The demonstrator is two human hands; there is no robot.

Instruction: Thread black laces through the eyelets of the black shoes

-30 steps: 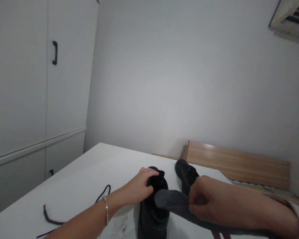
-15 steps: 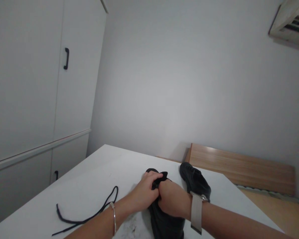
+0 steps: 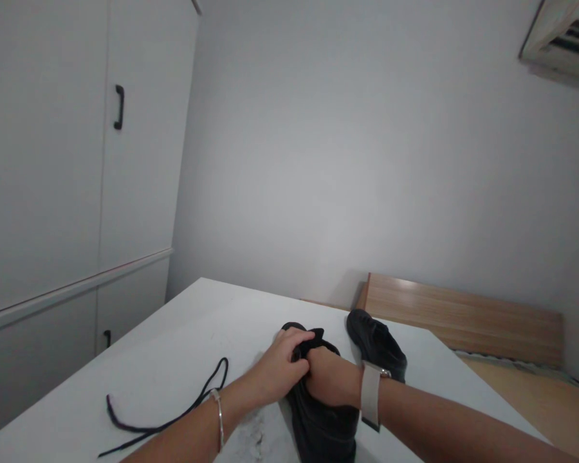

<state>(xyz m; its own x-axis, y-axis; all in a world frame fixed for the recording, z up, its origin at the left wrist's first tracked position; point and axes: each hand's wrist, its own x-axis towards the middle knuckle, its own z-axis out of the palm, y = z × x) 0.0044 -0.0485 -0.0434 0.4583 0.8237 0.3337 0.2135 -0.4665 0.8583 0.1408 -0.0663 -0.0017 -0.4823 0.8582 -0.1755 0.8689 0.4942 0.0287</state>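
Note:
A black shoe [image 3: 323, 421] stands on the white table [image 3: 174, 347] in front of me. My left hand [image 3: 280, 363], with a thin bracelet on its wrist, grips the shoe's tongue and upper edge. My right hand [image 3: 330, 382], with a pale watch strap on its wrist, is pushed into the shoe's opening, fingers hidden inside. The grey insole seen earlier is out of sight. A second black shoe [image 3: 377, 344] lies just behind my right wrist.
A loose black shoelace [image 3: 174, 415] lies on the table to the left of my left arm. White cupboards with black handles [image 3: 119, 107] stand at the left. A wooden bed frame [image 3: 463, 315] lies behind the table at the right.
My right hand held a grey insole beside the shoe a second ago; it then moved into the shoe's opening and stays there. My left hand has kept its grip on the shoe.

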